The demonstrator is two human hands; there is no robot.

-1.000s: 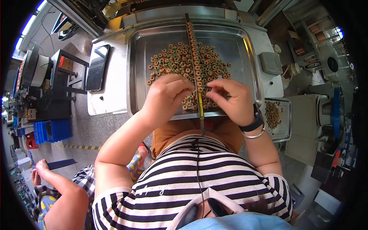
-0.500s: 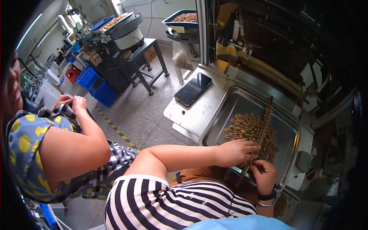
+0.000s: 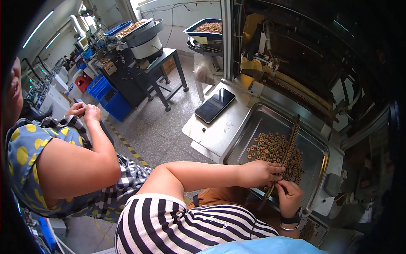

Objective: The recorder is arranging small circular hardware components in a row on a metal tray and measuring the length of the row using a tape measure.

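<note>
Right hand (image 3: 290, 198): thumb and forefinger close together at the strip's near stretch; whether a ring is pinched between them, I cannot tell
Left hand (image 3: 262, 172): fingers laid across the strip just beyond the right hand; clamped or merely resting, I cannot tell
Change: one second ago the right thumb and forefinger stand apart, now they nearly meet; the view has also swung left, so handling seems to carry on at the strip while the head is turned
Strip (image 3: 292, 137): long, narrow, set with rings, above the tray
Strip's axis: runs from lower left to upper right; near end toward the lap (image 3: 220, 195), far end toward the machine (image 3: 292, 89)
Rings (image 3: 266, 146): loose pile on both sides of the strip
Tray (image 3: 259, 120): metal, holding the pile
Bench (image 3: 226, 125): under the tray, a phone (image 3: 215, 105) on its left part
Co-worker (image 3: 76, 169): well apart, at left
</note>
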